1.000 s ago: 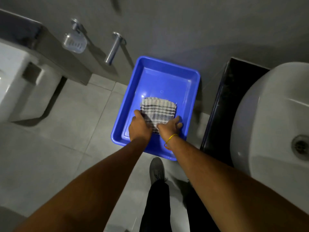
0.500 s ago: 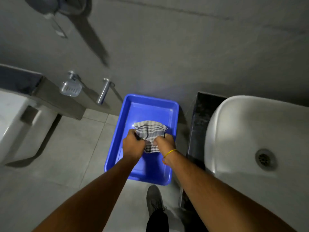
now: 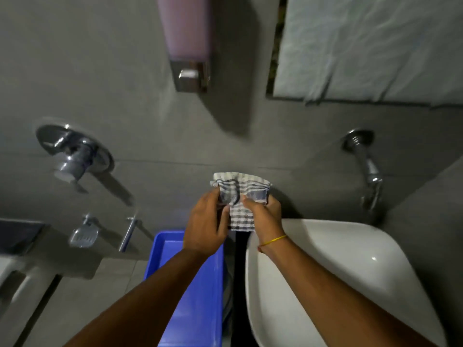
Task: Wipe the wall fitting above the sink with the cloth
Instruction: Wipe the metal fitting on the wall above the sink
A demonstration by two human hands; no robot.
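Note:
A checked grey-and-white cloth (image 3: pixel 240 196) is held up in front of the grey wall by both hands. My left hand (image 3: pixel 206 225) grips its left side and my right hand (image 3: pixel 263 216) grips its right side; a yellow band sits on that wrist. A wall dispenser (image 3: pixel 186 43) with a pale body and a chrome base hangs on the wall above the hands. The white sink (image 3: pixel 333 276) lies below right, with a chrome tap (image 3: pixel 367 166) on the wall above it.
A blue plastic tub (image 3: pixel 198 316) stands on the floor under my left forearm. A chrome mixer valve (image 3: pixel 75 154), a soap dish (image 3: pixel 84 235) and a chrome spout (image 3: pixel 129 232) are on the wall at left. A mirror (image 3: pixel 370 46) hangs top right.
Both hands have lifted the cloth out of the blue tub and up in front of the wall. The view has tilted upward, bringing the dispenser, mirror and tap into sight.

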